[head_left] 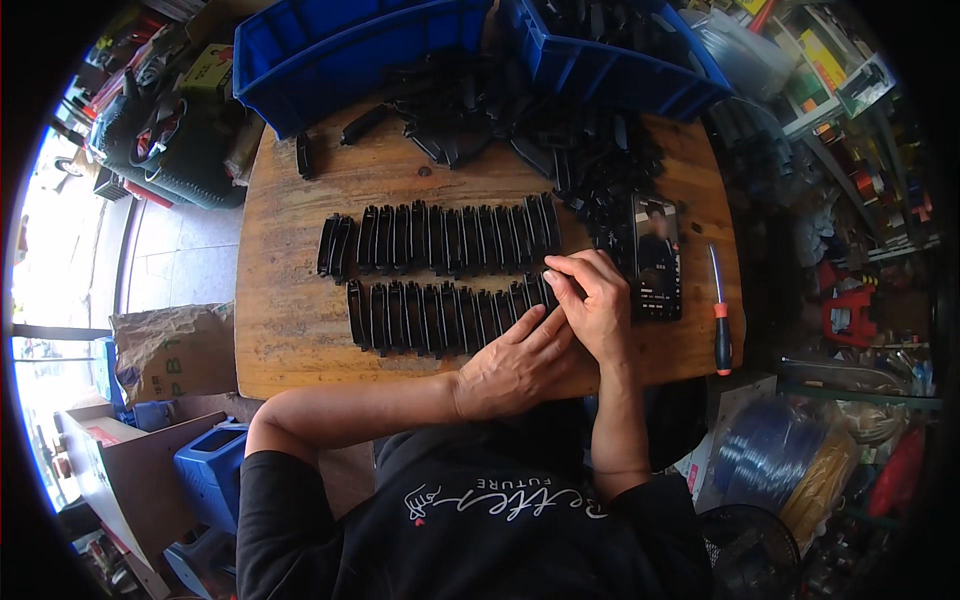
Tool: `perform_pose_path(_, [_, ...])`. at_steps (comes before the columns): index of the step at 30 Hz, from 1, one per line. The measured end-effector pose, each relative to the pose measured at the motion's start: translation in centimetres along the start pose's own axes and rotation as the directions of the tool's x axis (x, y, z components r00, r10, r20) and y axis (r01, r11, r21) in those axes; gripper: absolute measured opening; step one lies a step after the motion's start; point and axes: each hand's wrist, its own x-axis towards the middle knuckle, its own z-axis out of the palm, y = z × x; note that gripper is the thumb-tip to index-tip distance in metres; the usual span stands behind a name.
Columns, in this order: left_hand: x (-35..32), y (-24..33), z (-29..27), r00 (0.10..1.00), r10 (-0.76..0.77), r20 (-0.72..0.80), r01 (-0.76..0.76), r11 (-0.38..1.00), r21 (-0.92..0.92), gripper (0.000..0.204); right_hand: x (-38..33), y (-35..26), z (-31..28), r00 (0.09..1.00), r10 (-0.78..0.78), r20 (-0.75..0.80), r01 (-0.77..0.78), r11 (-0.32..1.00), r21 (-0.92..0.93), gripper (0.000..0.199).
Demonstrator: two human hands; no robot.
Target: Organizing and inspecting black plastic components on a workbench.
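Two rows of slim, curved black plastic parts stand side by side on the wooden table, an upper row (460, 240) and a lower row (430, 318). At the right end of the lower row my right hand (597, 305) is closed, thumb and forefinger pinched together over the parts; what lies between them is too small to tell. My left hand (515, 368) reaches across from the left, just below that end, its fingers bent and pressed together against the right hand. Whatever its fingertips hold is hidden.
A phone (657, 255) and a red-and-black-handled screwdriver (722, 340) lie to the right. Behind the rows, loose black parts (450, 140) are heaped before two blue bins, the left (280, 75) and the right (620, 75). The wooden table's (290, 350) front edge is near my forearms.
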Motion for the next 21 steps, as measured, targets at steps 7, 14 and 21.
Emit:
perform_pose_path(7, [-0.04, -0.03, -0.1, 1.0, 0.001, 0.014, -0.001, 1.0, -0.005, 0.051, -0.05, -0.07, 0.07, 1.0, 0.002, 0.002, -0.002, 1.0, 0.018, 0.014])
perform_pose_path(14, [-0.1, -0.07, -0.08, 0.999, 0.005, -0.044, -0.007, 0.999, -0.038, 0.048, -0.07, 0.04, 0.0, 1.0, -0.002, 0.007, 0.002, 1.0, -0.005, 0.013])
perform_pose_path(21, [0.06, -0.1, -0.36, 1.0, 0.013, 0.012, -0.014, 1.0, 0.004, 0.051, -0.04, -0.02, 0.02, 1.0, -0.002, 0.003, 0.002, 1.0, 0.011, 0.014])
